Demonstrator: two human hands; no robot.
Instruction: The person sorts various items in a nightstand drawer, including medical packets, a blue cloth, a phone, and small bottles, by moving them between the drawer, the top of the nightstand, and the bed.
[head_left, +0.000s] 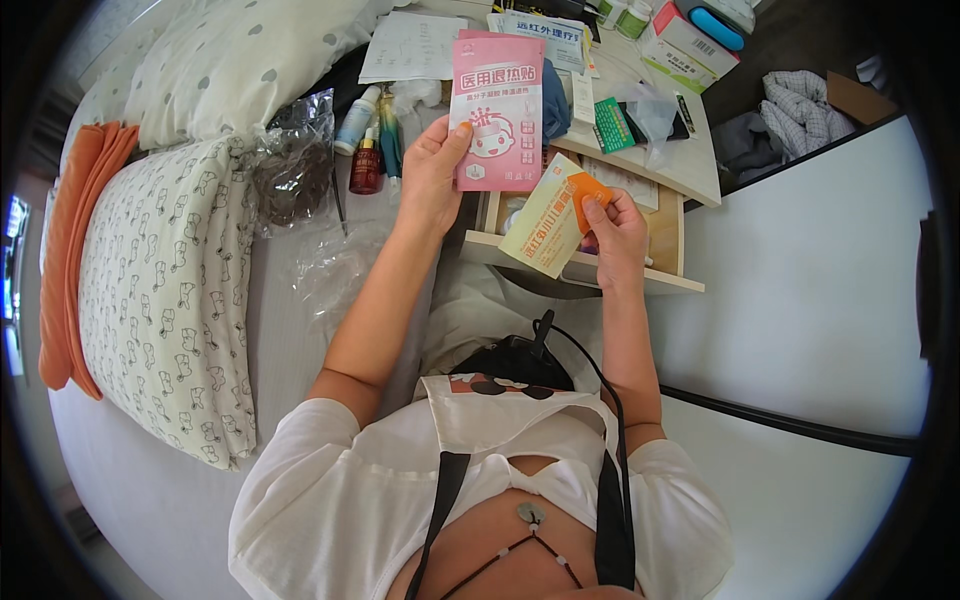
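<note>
The left hand (432,170) held up a pink packet (497,110); the right hand (615,235) gripped a cream-and-orange box (550,225) above an open drawer (665,245).

A flat pink rectangular pouch (497,110) stood upright over the bed's edge. A cream-and-orange cardboard box (553,217) tilted above the open drawer's front edge. A white-and-red carton (690,42) lay at the worktop's far corner.
</note>
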